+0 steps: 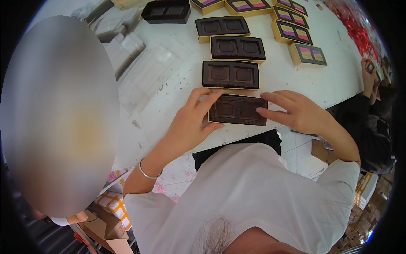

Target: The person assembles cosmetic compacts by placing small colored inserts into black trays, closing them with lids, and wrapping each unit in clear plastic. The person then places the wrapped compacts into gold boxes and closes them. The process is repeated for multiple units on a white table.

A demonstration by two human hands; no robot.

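Observation:
A shallow gold-edged box (209,120) lies on the table right in front of me, with a dark brown plastic tray (239,111) of two square hollows set in it. My left hand (192,114) spans the box's left end, fingers at the far edge and thumb at the near edge. Over the right end, my right hand (294,111) has its fingers stretched and apart, tips touching the tray's rim and right hollow. Just beyond lies another gold box with a brown tray (230,74). Two more brown-tray boxes (237,48) continue the row away from me.
Several gold boxes with pink and purple windows (308,55) stand at the far right. A stack of brown trays (166,12) sits at the back. Clear plastic trays (146,76) cover the left of the white table (177,86). Another person (366,122) works at the right.

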